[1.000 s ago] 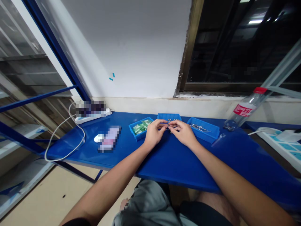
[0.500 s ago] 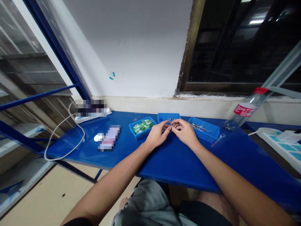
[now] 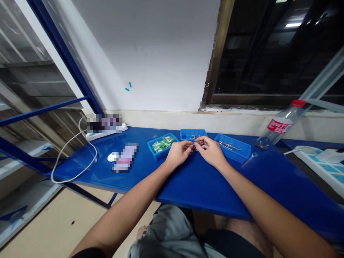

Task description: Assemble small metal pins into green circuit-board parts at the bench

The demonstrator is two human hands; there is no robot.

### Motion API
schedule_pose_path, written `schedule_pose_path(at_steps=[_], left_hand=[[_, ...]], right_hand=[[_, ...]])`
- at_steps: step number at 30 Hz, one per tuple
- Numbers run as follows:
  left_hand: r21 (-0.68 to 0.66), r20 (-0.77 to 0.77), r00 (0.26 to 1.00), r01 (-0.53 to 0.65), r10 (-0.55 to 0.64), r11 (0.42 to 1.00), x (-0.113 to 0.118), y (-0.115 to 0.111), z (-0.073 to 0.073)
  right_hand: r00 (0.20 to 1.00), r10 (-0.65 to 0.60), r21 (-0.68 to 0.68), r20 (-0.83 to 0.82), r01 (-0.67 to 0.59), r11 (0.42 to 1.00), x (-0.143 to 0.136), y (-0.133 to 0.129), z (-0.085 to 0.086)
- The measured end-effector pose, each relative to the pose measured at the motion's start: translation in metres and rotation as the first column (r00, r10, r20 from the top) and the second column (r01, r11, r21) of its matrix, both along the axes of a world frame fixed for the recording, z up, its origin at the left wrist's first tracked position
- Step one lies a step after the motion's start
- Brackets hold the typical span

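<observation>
My left hand (image 3: 178, 152) and my right hand (image 3: 209, 149) meet fingertip to fingertip above the blue table, both closed in a pinch. Between them is a small shiny metal piece (image 3: 194, 147), mostly covered by the fingers and too small to name. Just behind the hands, a blue bin (image 3: 192, 134) holds small metal parts. A second blue bin (image 3: 158, 156), close to my left hand, contains green-and-clear small packets (image 3: 163, 143). Beside my right hand, a third blue bin (image 3: 236, 154) has thin metal rods (image 3: 228, 146) lying in it.
On the left lie a white mouse-like object (image 3: 113, 157), a blurred-out flat item (image 3: 125, 157) and a white power strip (image 3: 107, 134) with a looping cable (image 3: 53, 168). A clear plastic bottle (image 3: 281, 125) with a red cap leans at the right back. The wall stands behind the table.
The fingers of my left hand have curled in and shifted slightly left and down. More of the middle bin's metal parts shows. My right hand stays almost in place.
</observation>
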State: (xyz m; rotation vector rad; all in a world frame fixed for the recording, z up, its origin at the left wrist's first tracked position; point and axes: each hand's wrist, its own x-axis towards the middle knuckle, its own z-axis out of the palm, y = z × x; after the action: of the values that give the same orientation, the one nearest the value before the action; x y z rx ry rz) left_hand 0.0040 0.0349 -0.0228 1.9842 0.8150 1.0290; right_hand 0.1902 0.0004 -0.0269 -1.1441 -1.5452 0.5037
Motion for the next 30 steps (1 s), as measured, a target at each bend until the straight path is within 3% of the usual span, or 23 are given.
schedule_pose_path(at_steps=[4, 8, 14, 19, 24, 30], left_hand=[[0.051, -0.039, 0.999, -0.026, 0.028, 0.998, -0.0006, -0.0008, 0.0027], [0.014, 0.067, 0.997, -0.04, 0.039, 0.999, -0.0001, 0.0006, 0.0014], [-0.014, 0.132, 0.991, -0.024, 0.025, 1.0, 0.001, -0.0002, 0.0013], [-0.035, 0.047, 0.997, -0.067, 0.069, 0.997, 0.0002, -0.0028, 0.0045], [-0.081, 0.025, 0.999, -0.03, 0.032, 0.996, -0.0012, -0.0027, 0.0045], [-0.019, 0.001, 0.999, -0.042, 0.042, 0.999, -0.0016, -0.0004, 0.0049]], right_hand=[[0.999, 0.019, -0.039, -0.049, -0.021, 0.999, 0.0011, 0.0039, -0.0035], [0.996, 0.051, -0.057, -0.079, -0.056, 0.997, 0.0016, 0.0064, -0.0077], [0.999, 0.048, -0.024, 0.01, -0.048, 0.999, 0.0011, 0.0047, -0.0077], [0.999, 0.011, 0.022, 0.046, -0.012, 1.0, 0.0032, 0.0033, -0.0037], [0.997, 0.07, 0.014, 0.042, -0.071, 0.997, 0.0022, 0.0014, -0.0016], [0.996, 0.039, -0.068, -0.079, -0.045, 0.997, -0.0009, 0.0017, -0.002]])
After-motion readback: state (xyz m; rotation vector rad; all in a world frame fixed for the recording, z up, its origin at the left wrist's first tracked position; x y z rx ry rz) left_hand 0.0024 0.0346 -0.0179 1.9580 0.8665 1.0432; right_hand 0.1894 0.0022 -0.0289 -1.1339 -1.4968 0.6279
